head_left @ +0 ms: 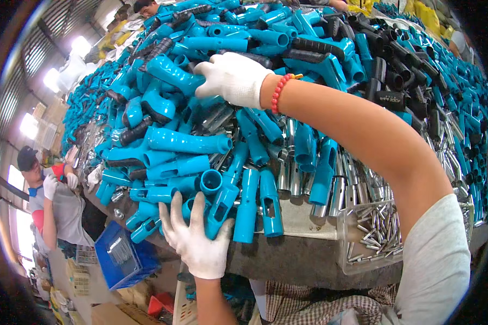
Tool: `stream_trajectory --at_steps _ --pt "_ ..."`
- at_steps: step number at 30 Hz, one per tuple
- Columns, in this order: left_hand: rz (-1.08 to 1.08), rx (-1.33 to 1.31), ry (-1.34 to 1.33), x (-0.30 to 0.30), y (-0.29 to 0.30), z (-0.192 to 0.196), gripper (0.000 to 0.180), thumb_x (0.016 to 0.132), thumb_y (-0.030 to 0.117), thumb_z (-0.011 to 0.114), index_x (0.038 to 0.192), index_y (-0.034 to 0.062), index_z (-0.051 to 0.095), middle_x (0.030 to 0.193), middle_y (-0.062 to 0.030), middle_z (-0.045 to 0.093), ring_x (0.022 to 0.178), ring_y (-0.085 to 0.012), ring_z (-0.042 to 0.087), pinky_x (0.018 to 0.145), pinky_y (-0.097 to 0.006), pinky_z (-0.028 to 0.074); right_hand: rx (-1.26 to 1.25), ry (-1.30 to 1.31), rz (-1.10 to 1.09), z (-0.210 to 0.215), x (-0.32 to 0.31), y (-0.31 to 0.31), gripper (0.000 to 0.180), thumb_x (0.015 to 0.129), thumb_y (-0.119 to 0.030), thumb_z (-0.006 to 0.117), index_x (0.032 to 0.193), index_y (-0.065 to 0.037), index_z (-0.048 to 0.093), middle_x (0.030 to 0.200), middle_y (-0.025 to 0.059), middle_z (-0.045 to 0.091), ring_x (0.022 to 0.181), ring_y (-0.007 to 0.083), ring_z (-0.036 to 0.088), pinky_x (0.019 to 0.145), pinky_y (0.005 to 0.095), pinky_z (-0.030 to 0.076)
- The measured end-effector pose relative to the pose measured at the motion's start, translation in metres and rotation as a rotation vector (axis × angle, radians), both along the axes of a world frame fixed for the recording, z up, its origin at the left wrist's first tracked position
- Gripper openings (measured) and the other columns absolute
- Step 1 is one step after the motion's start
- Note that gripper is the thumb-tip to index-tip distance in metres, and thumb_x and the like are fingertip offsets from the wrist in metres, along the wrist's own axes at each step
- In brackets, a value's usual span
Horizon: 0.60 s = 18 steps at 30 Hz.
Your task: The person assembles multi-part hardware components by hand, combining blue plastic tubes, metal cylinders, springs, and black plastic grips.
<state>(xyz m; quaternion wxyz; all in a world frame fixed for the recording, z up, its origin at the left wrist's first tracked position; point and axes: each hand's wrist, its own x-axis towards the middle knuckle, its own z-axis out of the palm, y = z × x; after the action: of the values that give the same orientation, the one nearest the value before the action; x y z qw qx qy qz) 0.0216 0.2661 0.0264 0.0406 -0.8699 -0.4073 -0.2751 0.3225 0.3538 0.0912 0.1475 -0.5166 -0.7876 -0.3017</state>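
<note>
head view, near to far: the left hand (198,238) in a white glove is seen at the near edge of the worktop (298,260), fingers spread and laid flat against the low end of a heap of blue plastic handle shells (211,162), nothing pinched. just right of it a clear tray of small metal pins (377,233) is parked, with shiny metal tubes (309,187) standing behind. further up the pile, the right hand (233,78), also gloved, with a red bead bracelet (279,92) at the wrist, is reached well across; its grip looks curled over one blue handle shell (171,73), but whether it's fully pressed together on it can't be told tbh. that shell is lying just left of the fingertips and touching them, tangled among others. probably best done by lifting the piece straight up while the heap is steadied with the lower palm, so the neighbours aren't dragged off the edge. black grip sleeves (309,46) are mixed in beyond. a co-worker (51,189) is seen far left by a blue crate (122,257).
</note>
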Motion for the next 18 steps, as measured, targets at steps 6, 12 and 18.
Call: stream_trajectory --at_steps 6,12,18 --pt "0.003 -0.015 0.002 -0.001 -0.002 0.002 0.076 0.056 0.021 0.085 0.127 0.0146 0.058 0.142 -0.017 0.043 0.135 -0.046 0.031 0.109 -0.057 0.029 0.145 0.049 -0.056 -0.002 -0.013 -0.007 0.018 0.075 -0.026 0.063 0.083 -0.017 0.076 0.111 0.0122 0.065 0.098 0.0281 0.06 0.081 0.0418 0.049" --pt "0.036 -0.06 0.003 -0.001 -0.003 0.003 0.074 0.058 0.021 0.085 0.128 0.0165 0.059 0.144 -0.0145 0.042 0.137 -0.0436 0.029 0.112 -0.056 0.027 -0.341 0.249 -0.021 -0.006 -0.063 -0.031 0.043 0.071 -0.046 0.064 0.08 -0.005 0.074 0.088 0.0141 0.065 0.09 0.0332 0.061 0.078 0.0429 0.051" --pt "0.009 -0.036 -0.012 0.001 -0.002 0.002 0.074 0.058 0.023 0.086 0.127 0.0179 0.059 0.142 -0.0151 0.043 0.136 -0.0451 0.03 0.111 -0.057 0.028 -0.354 0.311 -0.171 0.006 -0.046 -0.022 0.038 0.07 -0.033 0.066 0.087 0.0 0.071 0.094 0.0176 0.067 0.088 0.0345 0.065 0.08 0.0437 0.054"
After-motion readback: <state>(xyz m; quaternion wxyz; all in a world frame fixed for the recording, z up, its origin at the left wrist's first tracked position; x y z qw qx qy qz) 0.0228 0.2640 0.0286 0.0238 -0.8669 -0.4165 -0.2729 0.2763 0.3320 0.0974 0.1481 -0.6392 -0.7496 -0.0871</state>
